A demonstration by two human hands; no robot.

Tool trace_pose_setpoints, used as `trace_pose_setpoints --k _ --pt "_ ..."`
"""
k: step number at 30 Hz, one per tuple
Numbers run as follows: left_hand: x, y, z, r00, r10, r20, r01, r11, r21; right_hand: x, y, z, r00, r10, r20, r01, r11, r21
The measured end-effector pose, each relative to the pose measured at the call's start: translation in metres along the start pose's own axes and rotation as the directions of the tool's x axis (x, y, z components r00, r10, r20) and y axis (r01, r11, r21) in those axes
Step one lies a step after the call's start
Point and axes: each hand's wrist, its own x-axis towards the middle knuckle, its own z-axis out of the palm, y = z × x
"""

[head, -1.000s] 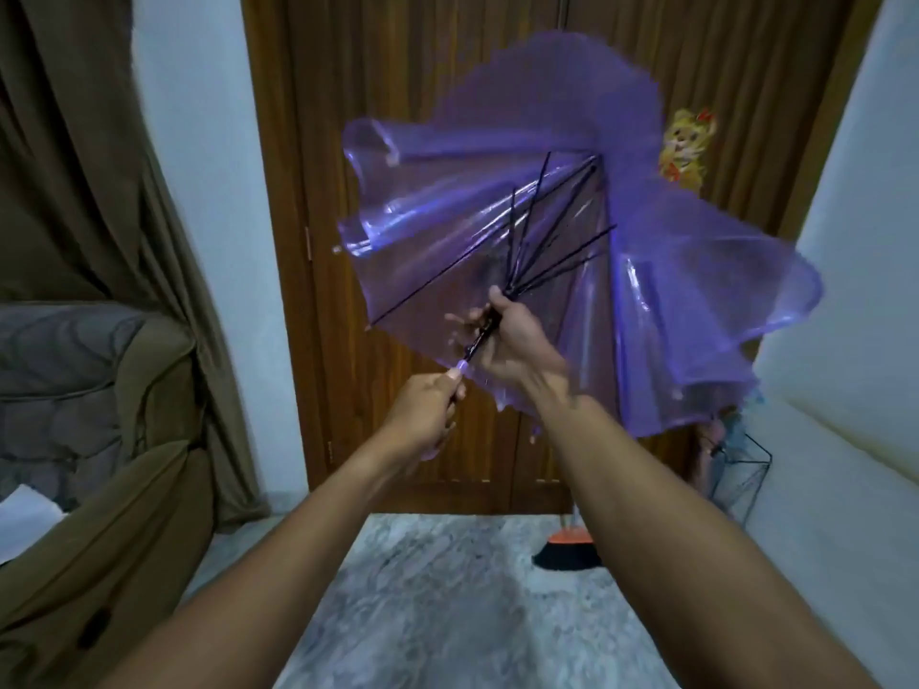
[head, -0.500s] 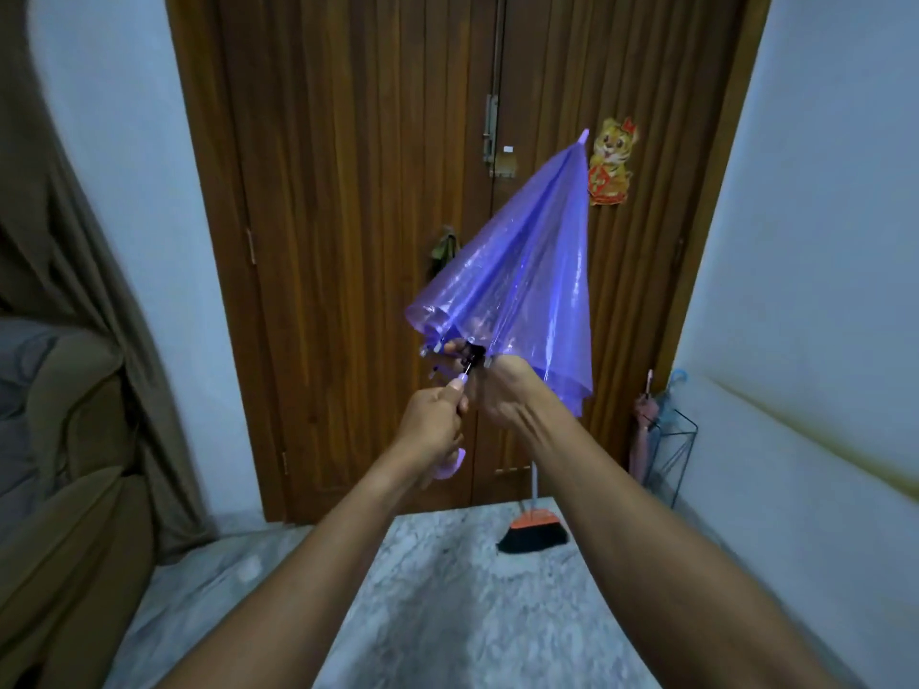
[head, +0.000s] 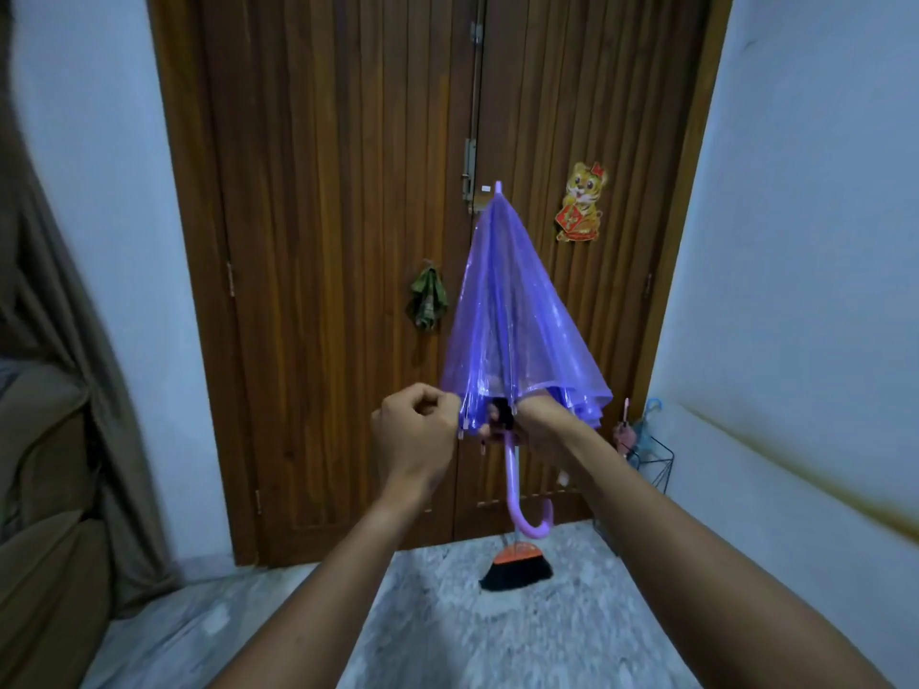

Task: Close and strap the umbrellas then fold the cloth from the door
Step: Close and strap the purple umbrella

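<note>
Umbrella gripped by both hands.

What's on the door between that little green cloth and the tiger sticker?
In the head view, the purple umbrella, held tip-up, fills the stretch between the green cloth and the tiger sticker. Behind it runs the door's centre seam with a metal latch.

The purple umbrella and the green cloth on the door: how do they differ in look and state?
The purple umbrella is translucent and glossy, and the green cloth is opaque and crumpled. The umbrella is gripped by the right hand, with the left hand at its rim; the cloth hangs untouched on the door. The umbrella looks far larger. Both narrow toward the top.
</note>
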Motion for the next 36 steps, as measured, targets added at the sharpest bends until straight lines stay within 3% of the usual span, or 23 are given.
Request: trace_pose_setpoints --k 2,4,6,8,10,13,16,18,19,21,22,23,26,30,33,35,36 --pt "0.006 0.021 0.006 0.997 -0.032 -0.069 0.030 0.999 -0.034 -0.002 0.003 -0.008 0.999 -0.006 0.043 0.008 0.998 -0.058" --pt "0.021 0.034 0.024 0.973 -0.217 0.072 0.222 0.973 -0.068 -0.009 0.006 -0.011 0.991 -0.060 0.116 0.077 0.986 -0.147" --pt "0.037 0.042 0.047 0.873 -0.402 0.275 0.470 0.843 -0.261 -0.016 0.011 -0.015 0.973 -0.105 0.204 0.156 0.954 -0.257" --pt "0.048 0.046 0.069 0.820 -0.459 0.342 0.571 0.696 -0.435 -0.022 0.016 -0.026 0.952 -0.124 0.279 0.225 0.903 -0.366" --pt "0.052 0.045 0.093 0.830 -0.498 0.252 0.548 0.643 -0.534 -0.027 0.014 -0.042 0.955 -0.110 0.275 0.239 0.835 -0.496" --pt "0.053 0.051 0.123 0.878 -0.473 0.079 0.436 0.720 -0.539 -0.022 0.010 -0.077 0.951 -0.100 0.292 0.259 0.775 -0.577" --pt "0.063 0.059 0.159 0.919 -0.394 0.007 0.335 0.771 -0.541 -0.016 0.006 -0.118 0.929 -0.144 0.340 0.339 0.697 -0.632" --pt "0.066 0.068 0.188 0.930 -0.366 0.000 0.311 0.791 -0.527 -0.014 -0.003 -0.149 0.929 -0.311 0.199 0.360 0.644 -0.675" --pt "0.066 0.073 0.205 0.935 -0.354 0.007 0.305 0.795 -0.524 -0.015 -0.012 -0.166 0.905 -0.422 0.053 0.342 0.648 -0.681" --pt "0.064 0.080 0.240 0.943 -0.329 0.050 0.306 0.799 -0.518 -0.014 -0.027 -0.200 0.771 -0.598 -0.220 0.332 0.671 -0.663" --pt "0.062 0.084 0.259 0.943 -0.324 0.082 0.320 0.804 -0.502 -0.011 -0.035 -0.219 0.717 -0.648 -0.258 0.342 0.648 -0.680" --pt "0.057 0.089 0.278 0.940 -0.318 0.122 0.337 0.813 -0.475 -0.005 -0.040 -0.237 0.721 -0.654 -0.229 0.331 0.615 -0.715" --pt "0.045 0.100 0.331 0.899 -0.295 0.325 0.427 0.757 -0.494 0.018 -0.046 -0.286 0.900 -0.433 -0.043 0.258 0.612 -0.747" --pt "0.034 0.115 0.378 0.788 -0.178 0.590 0.525 0.695 -0.492 0.044 -0.029 -0.332 0.888 -0.457 -0.038 0.326 0.688 -0.648" --pt "0.041 0.110 0.398 0.777 -0.052 0.627 0.369 0.845 -0.387 0.056 -0.016 -0.357 0.868 -0.482 -0.123 0.286 0.687 -0.668" --pt "0.047 0.105 0.411 0.798 -0.043 0.601 0.153 0.979 -0.134 0.069 -0.012 -0.376 0.856 -0.485 -0.177 0.260 0.702 -0.663" --pt "0.050 0.101 0.417 0.823 -0.018 0.568 0.021 1.000 0.002 0.077 -0.014 -0.387 0.852 -0.479 -0.210 0.233 0.707 -0.667"
